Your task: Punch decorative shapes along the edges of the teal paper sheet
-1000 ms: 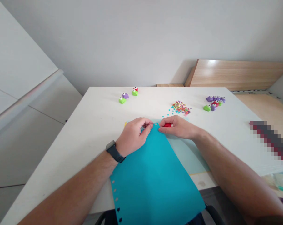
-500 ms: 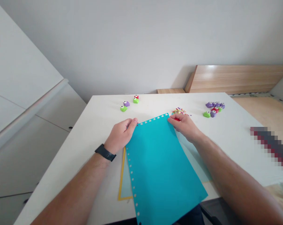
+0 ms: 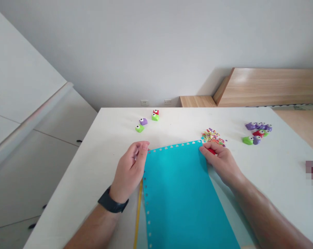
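A blue sheet of paper (image 3: 179, 193) slants down towards me, with a row of small punched holes along its top and left edges. At its top left corner is my left hand (image 3: 132, 169), thumb and curled fingers closed at the edge. My right hand (image 3: 221, 160) pinches the top right corner. Something red (image 3: 211, 151) shows between the right fingers, mostly hidden, and I cannot make out whether it is held. Beyond that hand lies a pile of colourful paper bits (image 3: 213, 136).
Several purple, green and red craft punches with eyes (image 3: 258, 133) sit at the right, others (image 3: 143, 121) at the back left. A yellow-edged mat (image 3: 138, 214) lies under the sheet on the white table (image 3: 94, 166). A wooden headboard (image 3: 270, 86) stands behind, right.
My view has shifted, so the table things appear lower and further right. The sheet's top edge looks more level, and my left fingers appear a little looser at its corner.
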`<action>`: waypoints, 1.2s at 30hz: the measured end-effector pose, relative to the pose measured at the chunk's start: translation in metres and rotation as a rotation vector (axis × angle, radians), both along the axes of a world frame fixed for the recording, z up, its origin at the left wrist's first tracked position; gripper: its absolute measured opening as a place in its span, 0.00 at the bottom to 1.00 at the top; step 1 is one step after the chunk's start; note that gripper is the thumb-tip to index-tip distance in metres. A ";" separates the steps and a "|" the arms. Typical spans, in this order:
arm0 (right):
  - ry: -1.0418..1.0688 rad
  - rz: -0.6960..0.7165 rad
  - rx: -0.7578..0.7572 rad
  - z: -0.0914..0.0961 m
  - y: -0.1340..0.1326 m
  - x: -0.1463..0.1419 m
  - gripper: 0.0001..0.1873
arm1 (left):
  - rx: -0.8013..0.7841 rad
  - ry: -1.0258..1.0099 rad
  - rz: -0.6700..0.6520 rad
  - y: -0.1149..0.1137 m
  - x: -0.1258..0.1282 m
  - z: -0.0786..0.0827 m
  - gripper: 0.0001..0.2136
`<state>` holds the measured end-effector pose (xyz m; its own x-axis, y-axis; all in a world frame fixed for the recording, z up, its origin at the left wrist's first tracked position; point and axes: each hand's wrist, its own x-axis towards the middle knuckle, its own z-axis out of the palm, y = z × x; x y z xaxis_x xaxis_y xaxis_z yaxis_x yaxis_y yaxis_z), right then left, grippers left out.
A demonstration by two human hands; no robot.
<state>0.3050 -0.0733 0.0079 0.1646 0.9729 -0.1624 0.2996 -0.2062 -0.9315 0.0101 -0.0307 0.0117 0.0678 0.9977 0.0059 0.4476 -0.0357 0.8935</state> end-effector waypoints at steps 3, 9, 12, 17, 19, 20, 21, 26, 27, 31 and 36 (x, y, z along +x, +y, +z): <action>-0.045 0.005 -0.022 0.002 -0.001 0.000 0.20 | -0.062 -0.041 0.022 0.000 -0.002 -0.001 0.19; -0.063 -0.005 -0.019 0.002 -0.003 0.000 0.20 | -0.089 -0.034 0.034 -0.005 0.001 0.002 0.20; -0.051 0.004 -0.002 0.001 -0.003 0.000 0.20 | -0.075 -0.039 0.034 -0.005 0.003 0.002 0.20; 0.019 -0.011 -0.009 -0.002 -0.002 0.001 0.20 | -0.045 -0.093 0.050 -0.001 -0.001 -0.005 0.21; 0.052 -0.023 -0.007 -0.004 -0.002 0.001 0.20 | -0.035 -0.136 0.055 0.001 -0.002 -0.010 0.22; 0.060 -0.028 -0.001 -0.006 -0.002 0.002 0.20 | -0.032 -0.160 0.063 0.001 -0.002 -0.011 0.23; 0.064 -0.032 0.008 -0.007 -0.002 0.002 0.20 | -0.032 -0.179 0.071 0.001 -0.002 -0.013 0.24; 0.070 -0.036 0.038 -0.012 0.000 0.003 0.21 | -0.014 -0.197 0.083 0.001 -0.001 -0.014 0.26; 0.068 -0.033 0.038 -0.012 0.000 0.003 0.21 | -0.009 -0.194 0.078 0.001 -0.001 -0.014 0.25; 0.034 -0.015 0.054 -0.011 0.001 0.002 0.21 | 0.000 -0.173 0.026 0.002 -0.002 -0.013 0.23; 0.024 -0.020 0.065 -0.011 0.002 0.001 0.21 | 0.000 -0.142 -0.011 0.001 -0.001 -0.011 0.21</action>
<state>0.3056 -0.0717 -0.0032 0.1813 0.9780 -0.1035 0.2729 -0.1511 -0.9501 0.0087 -0.0294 0.0004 0.0774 0.9969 0.0163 0.3164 -0.0401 0.9478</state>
